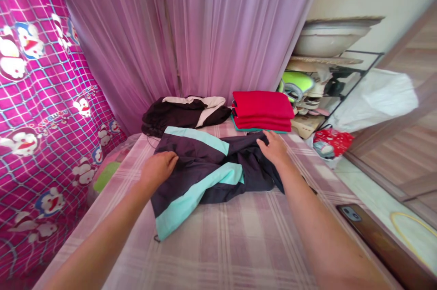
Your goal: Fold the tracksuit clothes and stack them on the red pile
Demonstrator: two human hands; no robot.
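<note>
A dark jacket point(218, 185) with mint-green panels lies spread and partly rumpled on the checked cloth, its left edge wide and a small cord end showing at the lower left corner. Over the left part, my left hand point(160, 167) has its fingers curled together on the dark fabric. My right hand point(275, 148) is at the upper right edge of the jacket, thumb and fingers closing on the cloth there. Part of the jacket's right end is hidden behind my right forearm.
Behind the jacket are a folded black garment point(174, 114) with pale panels and a stack of folded red cloth point(262, 108). A phone point(382, 240) lies at the right edge. Beyond stands a rack point(358, 80) with shoes and basins; curtains point(218, 26) close off the back.
</note>
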